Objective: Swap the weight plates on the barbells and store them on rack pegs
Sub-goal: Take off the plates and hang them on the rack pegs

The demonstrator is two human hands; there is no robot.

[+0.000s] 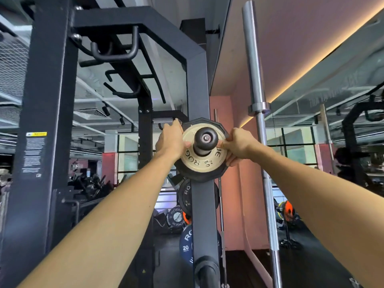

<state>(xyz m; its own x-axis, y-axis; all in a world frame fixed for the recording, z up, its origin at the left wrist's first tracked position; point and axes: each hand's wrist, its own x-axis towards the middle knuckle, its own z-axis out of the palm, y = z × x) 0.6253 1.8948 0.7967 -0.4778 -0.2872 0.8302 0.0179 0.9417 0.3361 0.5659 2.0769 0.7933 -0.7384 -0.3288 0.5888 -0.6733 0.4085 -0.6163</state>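
A small cream-coloured weight plate (200,163) marked ROGUE sits on a black rack peg (205,139) on the dark upright post (202,204). Behind it on the same peg is a larger black plate (207,176). My left hand (171,140) grips the cream plate's left edge and my right hand (236,145) grips its right edge. Lower on the post hang another black plate (185,196) and a blue 20 plate (185,245), and a second peg (206,271) sticks out at the bottom.
A steel barbell (259,125) stands upright just right of the post, close to my right arm. A thick rack upright (39,132) stands on the left, with pull-up handles (116,53) overhead. A pink wall (230,204) and a mirror lie behind.
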